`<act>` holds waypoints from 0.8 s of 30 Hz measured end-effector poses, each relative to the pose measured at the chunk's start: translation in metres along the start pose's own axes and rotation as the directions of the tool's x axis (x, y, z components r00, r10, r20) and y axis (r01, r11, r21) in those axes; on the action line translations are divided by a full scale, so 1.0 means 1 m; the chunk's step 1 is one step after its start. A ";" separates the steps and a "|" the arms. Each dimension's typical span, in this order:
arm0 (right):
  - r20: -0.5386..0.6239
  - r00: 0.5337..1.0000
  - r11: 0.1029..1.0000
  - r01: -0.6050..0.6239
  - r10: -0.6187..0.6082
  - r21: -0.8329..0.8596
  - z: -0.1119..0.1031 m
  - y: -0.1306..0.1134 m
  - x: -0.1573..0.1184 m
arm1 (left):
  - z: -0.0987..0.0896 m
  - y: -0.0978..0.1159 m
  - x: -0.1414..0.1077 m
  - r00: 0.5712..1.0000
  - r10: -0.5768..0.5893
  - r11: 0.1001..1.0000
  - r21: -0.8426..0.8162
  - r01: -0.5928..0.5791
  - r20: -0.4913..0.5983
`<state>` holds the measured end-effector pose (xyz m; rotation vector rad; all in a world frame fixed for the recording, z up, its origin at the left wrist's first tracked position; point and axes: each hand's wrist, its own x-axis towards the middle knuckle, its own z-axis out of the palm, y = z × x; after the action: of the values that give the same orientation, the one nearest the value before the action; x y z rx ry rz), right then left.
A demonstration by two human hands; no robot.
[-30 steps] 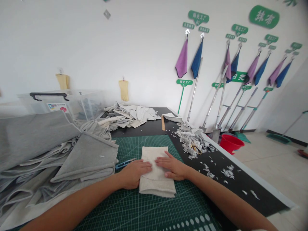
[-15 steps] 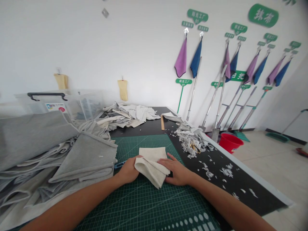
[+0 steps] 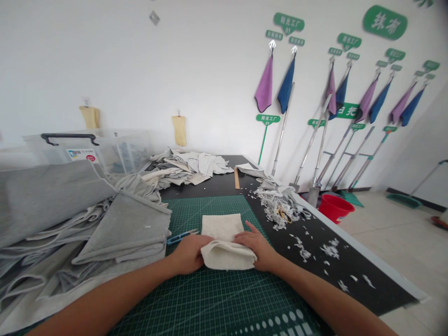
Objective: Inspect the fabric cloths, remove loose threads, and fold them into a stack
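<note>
A cream piece of cloth (image 3: 229, 258) lies on the green cutting mat (image 3: 196, 298), its near part bent up in a loose, open fold and its far part flat. My left hand (image 3: 191, 253) grips the left end of the fold, thumb on top and the other fingers hidden. At the right end, my right hand (image 3: 257, 249) is closed on the cloth, its fingers over the fold. Just beyond my left hand lies a blue-handled pair of thread snips (image 3: 179, 236), blades pointing right.
Folded grey fabric (image 3: 122, 228) is heaped at the left, before a clear plastic box (image 3: 101, 144). Fabric pieces (image 3: 196, 165) lie at the back. A wooden ruler (image 3: 237, 178), white scraps (image 3: 275, 205) and yellow-handled scissors (image 3: 285, 215) lie rightward. A red bucket (image 3: 336, 208) stands on the floor.
The cloth's near flap has gone from a slanted, pointed shape to a straighter fold across. My right hand has shifted slightly right and the left slightly down, uncovering more of the snips.
</note>
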<state>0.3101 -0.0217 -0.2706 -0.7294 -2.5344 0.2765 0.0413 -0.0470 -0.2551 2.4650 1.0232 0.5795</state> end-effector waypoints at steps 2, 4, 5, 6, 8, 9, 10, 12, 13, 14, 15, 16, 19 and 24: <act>0.042 0.997 0.998 0.060 -0.060 0.003 -0.002 0.004 -0.002 | 0.000 -0.003 -0.002 0.992 0.120 0.991 0.054 -0.122 0.039; 0.097 0.988 0.993 0.121 -0.121 -0.004 -0.004 0.006 -0.002 | 0.001 -0.008 -0.004 0.979 0.198 0.973 0.111 -0.203 0.056; 0.116 0.984 0.990 0.140 -0.138 -0.009 -0.004 0.007 -0.003 | 0.001 -0.010 -0.005 0.974 0.218 0.965 0.135 -0.225 0.058; 0.123 0.981 0.989 0.150 -0.147 -0.011 -0.005 0.007 -0.003 | 0.002 -0.012 -0.005 0.971 0.232 0.959 0.153 -0.239 0.059; 0.110 0.984 0.990 0.141 -0.140 -0.003 -0.005 0.006 -0.002 | 0.001 -0.015 -0.007 0.967 0.248 0.952 0.166 -0.255 0.064; 0.096 0.987 0.992 0.127 -0.127 0.009 -0.004 0.006 -0.002 | 0.001 -0.015 -0.007 0.966 0.248 0.953 0.163 -0.256 0.065; 0.082 0.990 0.994 0.110 -0.111 0.025 -0.004 0.006 -0.002 | 0.000 -0.015 -0.007 0.967 0.246 0.954 0.157 -0.254 0.068; 0.057 0.995 0.995 0.074 -0.078 0.061 -0.004 0.005 -0.002 | -0.002 -0.014 -0.007 0.969 0.236 0.958 0.146 -0.245 0.077; 0.047 0.997 0.995 0.058 -0.062 0.077 -0.004 0.006 -0.002 | -0.002 -0.013 -0.006 0.969 0.232 0.960 0.143 -0.242 0.082; 0.040 0.998 0.995 0.046 -0.049 0.088 -0.004 0.006 -0.002 | -0.003 -0.013 -0.006 0.969 0.230 0.960 0.143 -0.241 0.088; 0.037 0.998 0.995 0.038 -0.041 0.094 -0.004 0.006 -0.002 | -0.003 -0.013 -0.006 0.969 0.229 0.959 0.147 -0.241 0.095; 0.036 0.999 0.995 0.034 -0.038 0.094 -0.004 0.006 -0.002 | -0.002 -0.014 -0.006 0.969 0.228 0.958 0.155 -0.241 0.098; 0.054 0.997 0.996 0.053 -0.057 0.074 -0.005 0.007 -0.002 | 0.001 -0.019 -0.007 0.970 0.222 0.948 0.212 -0.238 0.096; 0.124 0.985 0.991 0.127 -0.122 -0.033 -0.007 0.011 -0.004 | 0.003 -0.032 -0.008 0.947 0.295 0.889 0.325 -0.322 0.130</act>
<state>0.3215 -0.0142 -0.2694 -0.5813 -2.6962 0.2339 0.0197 -0.0323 -0.2761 2.9672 0.7547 0.4219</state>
